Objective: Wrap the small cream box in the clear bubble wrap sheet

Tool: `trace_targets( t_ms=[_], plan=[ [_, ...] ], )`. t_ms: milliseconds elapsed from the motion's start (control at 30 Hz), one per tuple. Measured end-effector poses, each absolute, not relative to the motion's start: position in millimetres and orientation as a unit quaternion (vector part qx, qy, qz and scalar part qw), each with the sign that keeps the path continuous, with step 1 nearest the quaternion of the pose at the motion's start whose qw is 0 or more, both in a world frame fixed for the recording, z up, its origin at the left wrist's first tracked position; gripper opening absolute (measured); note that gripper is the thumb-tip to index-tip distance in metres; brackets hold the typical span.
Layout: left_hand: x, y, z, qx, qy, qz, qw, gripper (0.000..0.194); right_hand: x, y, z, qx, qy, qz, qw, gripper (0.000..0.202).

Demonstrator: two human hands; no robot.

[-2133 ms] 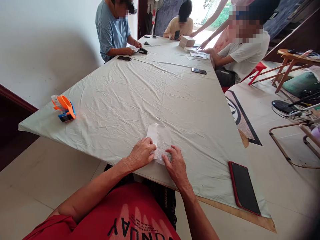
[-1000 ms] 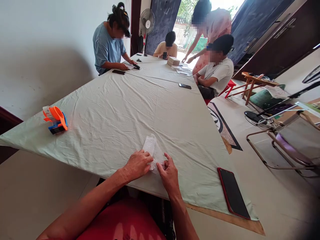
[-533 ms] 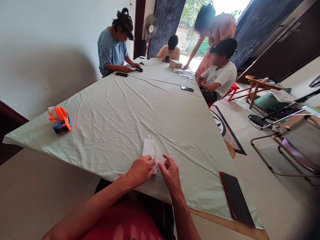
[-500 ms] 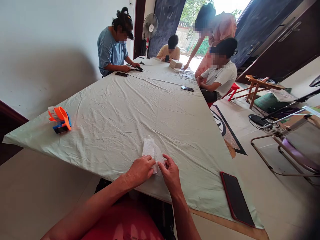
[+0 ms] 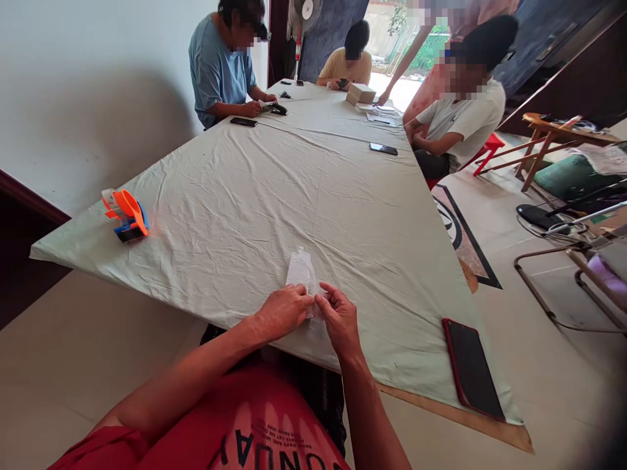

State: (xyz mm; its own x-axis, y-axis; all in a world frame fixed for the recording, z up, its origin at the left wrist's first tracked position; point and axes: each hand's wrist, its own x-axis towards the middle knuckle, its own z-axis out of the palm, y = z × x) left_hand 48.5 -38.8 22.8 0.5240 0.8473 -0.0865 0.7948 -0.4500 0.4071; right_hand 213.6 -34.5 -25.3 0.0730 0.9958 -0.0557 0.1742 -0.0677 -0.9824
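The left hand (image 5: 284, 312)'s curled fingers grip the white wrap (image 5: 298, 269); the right hand (image 5: 341, 320) pinches its edge. The red shirt (image 5: 215, 418) reads "DAY", upside down.

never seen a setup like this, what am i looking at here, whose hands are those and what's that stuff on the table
There's no machine: these are someone's bare hands, seen from a head-worn camera looking forward and down. The left hand rests on a whitish, partly see-through wrap; the right hand is at its clear edge, perhaps pinching it. The cloth-covered table also bears an orange-and-blue tape dispenser at left, a red-edged phone at right, and a box farther off.
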Motion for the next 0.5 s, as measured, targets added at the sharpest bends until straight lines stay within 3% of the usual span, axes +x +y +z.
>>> trace_targets(
  t_ms=[200, 500],
  plan=[
    [48, -39, 21, 0.847, 0.482, 0.075, 0.211, 0.032, 208, -38, -23, -0.571, -0.516, 0.446, 0.457, 0.052],
    [51, -38, 16, 0.827, 0.501, 0.103, 0.235, 0.022, 203, -45, -12, -0.586, -0.562, 0.395, 0.431, 0.049]
  ],
)
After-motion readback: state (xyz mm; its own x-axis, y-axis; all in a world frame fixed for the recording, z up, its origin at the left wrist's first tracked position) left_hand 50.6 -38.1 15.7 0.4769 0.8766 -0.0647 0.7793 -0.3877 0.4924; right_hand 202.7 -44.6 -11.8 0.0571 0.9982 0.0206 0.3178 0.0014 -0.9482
